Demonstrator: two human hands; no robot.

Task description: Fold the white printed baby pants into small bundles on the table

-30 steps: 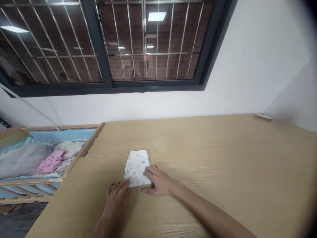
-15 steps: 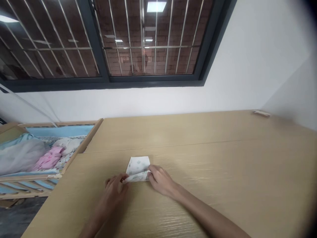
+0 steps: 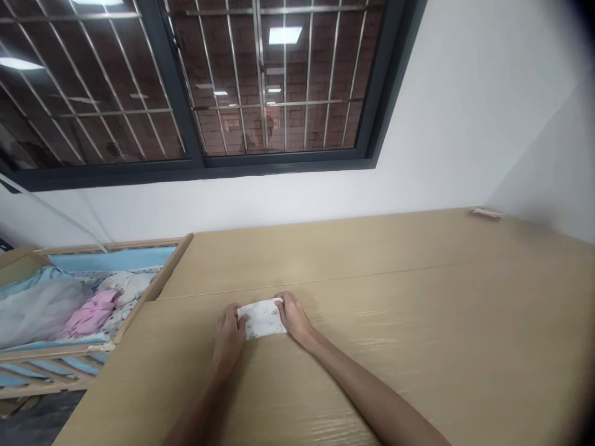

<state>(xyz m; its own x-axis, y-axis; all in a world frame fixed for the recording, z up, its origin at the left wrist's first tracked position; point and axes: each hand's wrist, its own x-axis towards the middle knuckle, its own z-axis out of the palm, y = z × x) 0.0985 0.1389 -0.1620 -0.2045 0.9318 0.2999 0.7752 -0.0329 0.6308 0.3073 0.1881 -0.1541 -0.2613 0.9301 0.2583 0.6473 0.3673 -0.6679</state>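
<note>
A small white cloth [image 3: 263, 318] with a faint printed pattern lies folded into a rectangle on the wooden tabletop [image 3: 395, 347]. My left hand [image 3: 231, 331] pinches its left edge, the thumb on top near the upper left corner. At the opposite end, my right hand [image 3: 295, 321] grips the right edge, with fingers at the upper right corner and the thumb on the cloth. Both hands rest close to the table surface. The underside of the cloth is hidden.
A wooden crib [image 3: 174, 266] with blue lining adjoins the table's left side; pink clothing [image 3: 93, 313] and white bedding lie in it. A small flat object [image 3: 486, 213] sits at the far right corner. Behind are a white wall and a barred window [image 3: 279, 162].
The cloth's near part has been folded up and away over the far part, making a shorter rectangle. Both hands have moved to its far corners, and the view has tilted slightly upward.
</note>
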